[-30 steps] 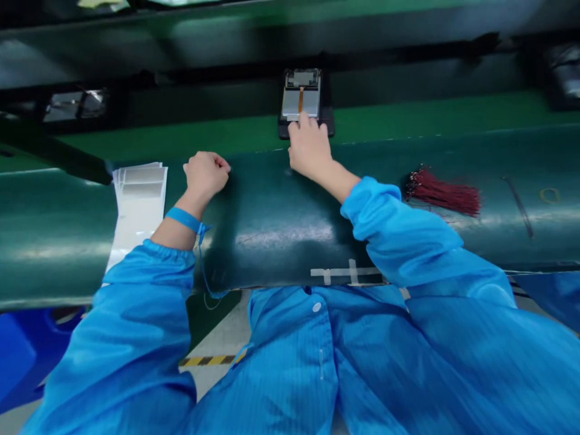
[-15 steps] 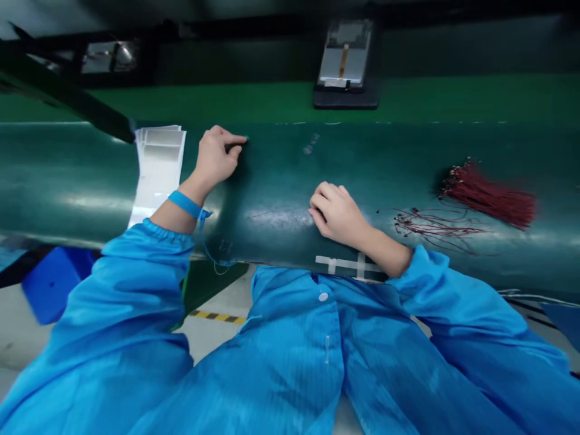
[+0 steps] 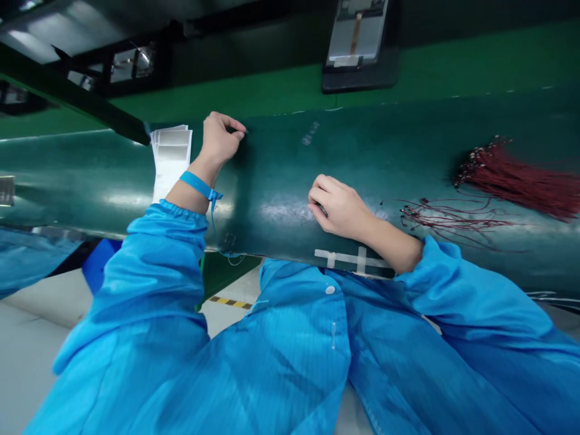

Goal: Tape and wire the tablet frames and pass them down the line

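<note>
My left hand (image 3: 220, 139) rests on the dark green bench mat (image 3: 281, 175) with its fingers curled and pinched; whatever they hold is too small to make out. It lies just right of a stack of white sheets (image 3: 171, 154). My right hand (image 3: 341, 207) lies in a loose fist near the mat's front edge, fingers curled under, with something small and dark barely showing beneath them. A display module on a black tray (image 3: 360, 45) sits on the lighter green belt beyond the mat, apart from both hands.
A bundle of thin red wires (image 3: 516, 178) lies at the right of the mat, with loose strands (image 3: 444, 217) spread toward my right hand. White tape marks (image 3: 351, 258) cross the mat's front edge. Another tray (image 3: 131, 60) sits far left.
My right hand let go of the display module on the belt and drew back to the mat's front edge, curling shut. The left hand stayed by the white sheets. The view shifted.
</note>
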Available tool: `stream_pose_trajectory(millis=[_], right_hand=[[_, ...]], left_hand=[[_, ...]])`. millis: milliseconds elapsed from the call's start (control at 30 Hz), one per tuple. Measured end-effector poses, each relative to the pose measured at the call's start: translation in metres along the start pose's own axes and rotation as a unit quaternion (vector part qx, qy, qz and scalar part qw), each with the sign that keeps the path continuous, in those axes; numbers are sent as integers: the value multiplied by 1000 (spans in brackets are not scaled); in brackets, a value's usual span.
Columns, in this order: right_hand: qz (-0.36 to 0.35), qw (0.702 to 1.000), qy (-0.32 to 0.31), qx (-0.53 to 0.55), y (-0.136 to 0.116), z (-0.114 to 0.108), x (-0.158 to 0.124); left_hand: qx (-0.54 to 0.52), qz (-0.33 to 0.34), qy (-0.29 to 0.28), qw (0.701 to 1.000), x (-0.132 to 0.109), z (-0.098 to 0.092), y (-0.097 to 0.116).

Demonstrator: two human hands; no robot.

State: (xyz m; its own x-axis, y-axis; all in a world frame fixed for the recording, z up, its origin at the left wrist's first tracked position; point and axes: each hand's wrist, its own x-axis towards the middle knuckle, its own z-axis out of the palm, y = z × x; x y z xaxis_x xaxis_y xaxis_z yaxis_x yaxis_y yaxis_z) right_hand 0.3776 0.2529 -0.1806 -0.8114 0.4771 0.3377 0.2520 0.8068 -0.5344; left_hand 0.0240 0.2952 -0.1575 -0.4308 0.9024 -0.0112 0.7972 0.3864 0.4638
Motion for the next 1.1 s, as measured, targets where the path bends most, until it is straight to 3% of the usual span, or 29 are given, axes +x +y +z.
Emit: stream_pose_trajectory(millis=[200, 467, 733, 967, 1100], right_hand=[[4, 1000, -7, 17, -3, -2, 0], [6, 1000, -18, 10, -4, -1, 0], [11, 999, -35, 15, -4, -2, 0], [16, 998, -56, 19, -5, -4, 0], [18, 998, -57, 22, -4, -4, 0]], left_hand=[[8, -9, 29, 1000, 3, -2, 0], [15, 24, 30, 999, -1, -6, -2], [57, 16, 23, 998, -2, -4, -2], [152, 83, 55, 983, -16, -2, 10], [69, 29, 60, 995, -12, -4, 4]])
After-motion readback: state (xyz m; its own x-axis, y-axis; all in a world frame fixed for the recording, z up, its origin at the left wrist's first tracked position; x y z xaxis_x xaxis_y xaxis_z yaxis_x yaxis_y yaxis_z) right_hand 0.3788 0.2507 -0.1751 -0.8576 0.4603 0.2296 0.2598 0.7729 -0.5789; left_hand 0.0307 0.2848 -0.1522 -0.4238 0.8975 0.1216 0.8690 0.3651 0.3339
